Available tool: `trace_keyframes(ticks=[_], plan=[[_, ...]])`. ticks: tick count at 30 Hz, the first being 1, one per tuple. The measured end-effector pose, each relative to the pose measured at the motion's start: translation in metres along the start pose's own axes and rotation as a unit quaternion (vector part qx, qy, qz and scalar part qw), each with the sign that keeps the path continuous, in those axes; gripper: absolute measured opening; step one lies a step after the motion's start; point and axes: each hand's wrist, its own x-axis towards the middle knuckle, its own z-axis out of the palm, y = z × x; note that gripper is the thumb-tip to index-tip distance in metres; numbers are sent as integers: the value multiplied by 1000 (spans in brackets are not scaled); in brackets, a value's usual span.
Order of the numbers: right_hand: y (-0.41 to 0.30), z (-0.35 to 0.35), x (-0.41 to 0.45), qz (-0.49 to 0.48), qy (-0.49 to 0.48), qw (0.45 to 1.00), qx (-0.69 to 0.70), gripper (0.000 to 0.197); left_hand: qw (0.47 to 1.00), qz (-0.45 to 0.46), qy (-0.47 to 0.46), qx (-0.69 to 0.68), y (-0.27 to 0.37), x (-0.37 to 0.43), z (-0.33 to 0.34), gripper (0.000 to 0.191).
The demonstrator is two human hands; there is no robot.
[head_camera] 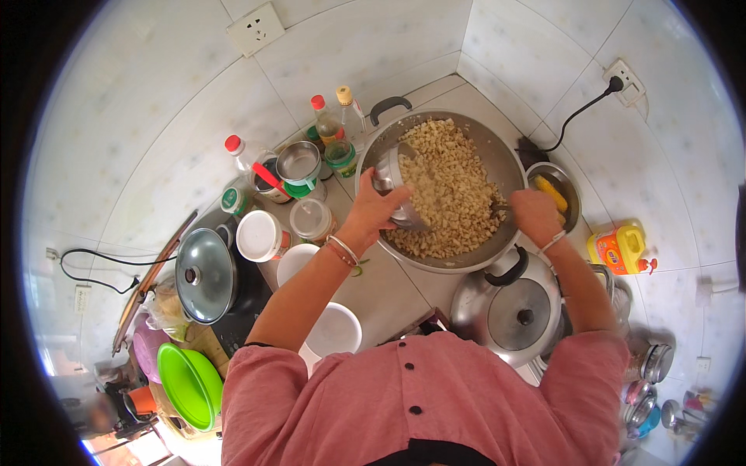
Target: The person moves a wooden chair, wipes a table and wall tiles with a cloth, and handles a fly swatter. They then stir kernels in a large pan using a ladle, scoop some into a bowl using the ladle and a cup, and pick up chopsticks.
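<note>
A large metal wok (501, 145) with black handles holds a heap of small pale-brown diced pieces (449, 192). My left hand (379, 204) grips a metal bowl (387, 177), tilted on its side over the left part of the wok, its mouth towards the heap. Some of the pieces lie at the bowl's mouth. At the wok's right rim, my right hand (533, 212) is closed on the handle of a utensil (500, 207), whose far end is hidden among the pieces.
Seasoning bottles (329, 125), jars and a small metal cup (298, 163) stand left of the wok. A lidded pot (205, 276) is farther left. Right of the wok are a metal bowl with corn (551, 194) and a yellow detergent bottle (620, 249). A large lidded metal pot (472, 309) stands nearer me.
</note>
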Motion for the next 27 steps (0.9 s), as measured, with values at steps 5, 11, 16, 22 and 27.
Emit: trace_keyframes(ticks=[5,11,16,22,27], plan=[[-17,41,17,80,16,991,105,9,999,-1,21,34,-6,7,16,97],[-41,-10,8,-11,125,975,181,10,1000,-14,22,-11,-10,7,16,97],[-19,-25,20,7,55,998,11,10,998,-20,25,-62,-15,7,13,97],[9,34,48,47,31,998,-31,12,997,-25,22,-65,-12,6,18,96],[-8,64,68,90,35,984,152,11,997,-19,17,-73,-16,8,17,99]])
